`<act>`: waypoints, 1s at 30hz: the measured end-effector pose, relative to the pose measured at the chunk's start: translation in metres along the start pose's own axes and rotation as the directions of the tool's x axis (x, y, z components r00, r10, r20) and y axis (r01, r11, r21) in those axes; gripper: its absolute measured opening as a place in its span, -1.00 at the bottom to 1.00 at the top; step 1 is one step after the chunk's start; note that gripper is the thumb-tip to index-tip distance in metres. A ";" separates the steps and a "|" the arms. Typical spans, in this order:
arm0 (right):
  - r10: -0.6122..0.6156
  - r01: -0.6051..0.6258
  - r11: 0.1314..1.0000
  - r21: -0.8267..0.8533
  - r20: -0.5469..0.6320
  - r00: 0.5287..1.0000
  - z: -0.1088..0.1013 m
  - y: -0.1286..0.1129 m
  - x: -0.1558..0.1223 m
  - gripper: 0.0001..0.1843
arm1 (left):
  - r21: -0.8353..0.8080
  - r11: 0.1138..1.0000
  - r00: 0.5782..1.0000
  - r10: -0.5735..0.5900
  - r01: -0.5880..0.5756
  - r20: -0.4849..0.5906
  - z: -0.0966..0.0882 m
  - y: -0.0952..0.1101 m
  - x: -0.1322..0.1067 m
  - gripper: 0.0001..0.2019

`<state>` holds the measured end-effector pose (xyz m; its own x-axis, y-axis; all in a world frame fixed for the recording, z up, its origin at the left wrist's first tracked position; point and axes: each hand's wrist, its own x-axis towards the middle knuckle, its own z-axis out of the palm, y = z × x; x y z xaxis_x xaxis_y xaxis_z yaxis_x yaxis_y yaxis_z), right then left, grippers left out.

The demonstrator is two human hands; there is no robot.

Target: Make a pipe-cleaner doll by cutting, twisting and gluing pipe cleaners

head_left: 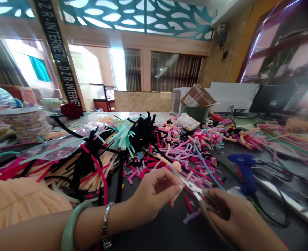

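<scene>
Head view: scissors (192, 185) in right grip (234, 216)

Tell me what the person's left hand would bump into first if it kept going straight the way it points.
Probably the scissors in the right hand: the left hand points almost straight at them, though depth is hard to judge from this view.

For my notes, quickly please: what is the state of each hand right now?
Left hand: closed, pinching a peach pipe cleaner.
Right hand: closed, holding scissors by the handles.
</scene>
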<state>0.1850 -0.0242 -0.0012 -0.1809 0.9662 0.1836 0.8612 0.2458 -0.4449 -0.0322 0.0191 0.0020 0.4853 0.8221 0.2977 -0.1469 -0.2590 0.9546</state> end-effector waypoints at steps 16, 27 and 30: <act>-0.152 0.164 0.984 -0.068 0.151 0.977 0.006 0.002 -0.013 -0.69 | 0.502 0.783 0.930 0.316 -0.368 0.188 -0.003 0.012 -0.008 -0.92; -0.245 0.255 0.966 -0.044 0.158 0.957 0.007 0.004 -0.016 -0.75 | 0.519 0.781 0.936 0.254 -0.347 0.244 -0.003 0.009 -0.007 -0.93; -0.348 0.352 0.935 -0.052 0.066 0.935 0.004 0.001 -0.017 -0.74 | 0.524 0.785 0.941 0.232 -0.330 0.246 -0.001 0.008 -0.006 -0.91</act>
<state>0.1871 -0.0396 -0.0077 -0.5006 0.8230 0.2685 0.7660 0.5656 -0.3055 -0.0377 0.0125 0.0078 0.6348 0.5890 0.5002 0.1763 -0.7406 0.6484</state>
